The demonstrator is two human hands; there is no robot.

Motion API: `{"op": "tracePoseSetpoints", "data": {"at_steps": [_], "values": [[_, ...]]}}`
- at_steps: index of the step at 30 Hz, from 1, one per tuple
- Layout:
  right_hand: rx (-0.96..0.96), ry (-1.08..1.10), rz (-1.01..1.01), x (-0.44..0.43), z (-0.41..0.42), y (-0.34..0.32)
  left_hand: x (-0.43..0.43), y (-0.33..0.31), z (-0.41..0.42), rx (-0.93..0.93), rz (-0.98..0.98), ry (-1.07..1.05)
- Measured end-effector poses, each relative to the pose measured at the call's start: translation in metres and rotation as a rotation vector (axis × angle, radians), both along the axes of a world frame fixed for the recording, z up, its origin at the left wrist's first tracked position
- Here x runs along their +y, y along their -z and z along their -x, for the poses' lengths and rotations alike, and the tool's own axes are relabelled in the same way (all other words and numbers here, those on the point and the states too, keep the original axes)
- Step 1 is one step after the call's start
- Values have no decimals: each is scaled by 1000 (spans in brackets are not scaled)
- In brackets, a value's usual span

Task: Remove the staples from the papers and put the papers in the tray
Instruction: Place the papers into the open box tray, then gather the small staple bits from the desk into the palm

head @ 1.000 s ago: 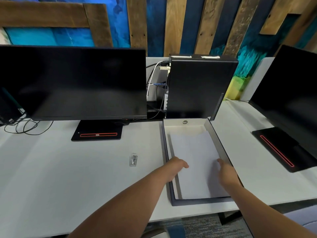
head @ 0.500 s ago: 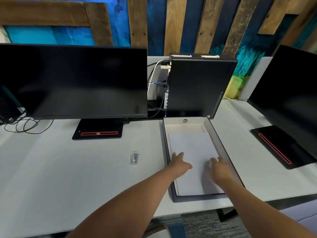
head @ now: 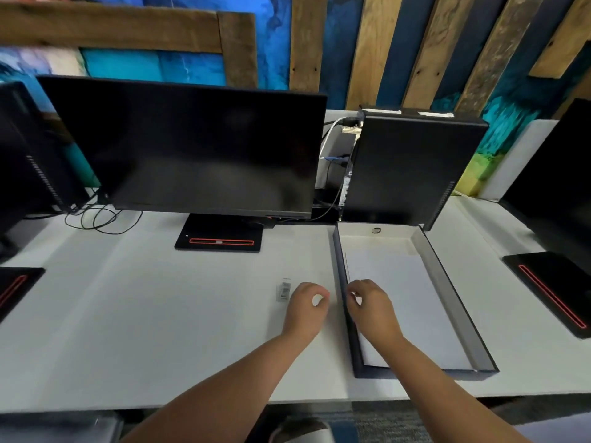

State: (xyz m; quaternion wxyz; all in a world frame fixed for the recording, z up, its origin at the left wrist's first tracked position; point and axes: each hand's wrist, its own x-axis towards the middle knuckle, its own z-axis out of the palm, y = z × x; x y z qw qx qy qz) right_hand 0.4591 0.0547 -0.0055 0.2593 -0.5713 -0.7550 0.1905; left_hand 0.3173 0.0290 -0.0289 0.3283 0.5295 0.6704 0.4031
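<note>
Papers: your stack of white papers [head: 412, 302] lies flat inside the tray [head: 449, 292], against its left wall and near end, with a strip of bare tray floor showing beyond its far edge.
Tray: it sits on the desk [head: 160, 314] to the right of your middle, its far end in front of the computer tower [head: 412, 167].
Long axis: papers and tray both run lengthwise away from you, leaning a little to the left at the far end.
Left hand: your left hand [head: 305, 310] is over bare desk just left of the tray, fingers curled in and thumb tip meeting the forefinger. Nothing shows between them.
Right hand: your right hand [head: 372, 310] is above the tray's left wall and the near-left part of the papers, fingers curled too, with nothing visible in them.
Nearer hand: the right one, already over the sheets. From your left hand the papers lie to the right, across the tray wall.
Small clear object: 1 small clear object [head: 283, 290] rests just left of your left hand. It is too blurred to name.
Progress: no loose sheets show on the desk, so the filing looks done or close to it.
Staples: too small to see from here.
</note>
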Motion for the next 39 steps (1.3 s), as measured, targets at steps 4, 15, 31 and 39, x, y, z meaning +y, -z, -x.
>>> {"op": "tracePoseSetpoints", "data": {"at_steps": [4, 15, 31, 39], "values": [[20, -98, 41, -14, 46, 7, -14, 7, 49, -2, 11, -81], [-62, -179, 187, -37, 163, 40, -57, 24, 211, 229, 52, -175], [-223, 43, 133, -51, 228, 81, -60, 60, 314, 345, 206, 172], [-254, 116, 58, -66, 223, 82, -59, 67, 324, 570, 95, 322]]}}
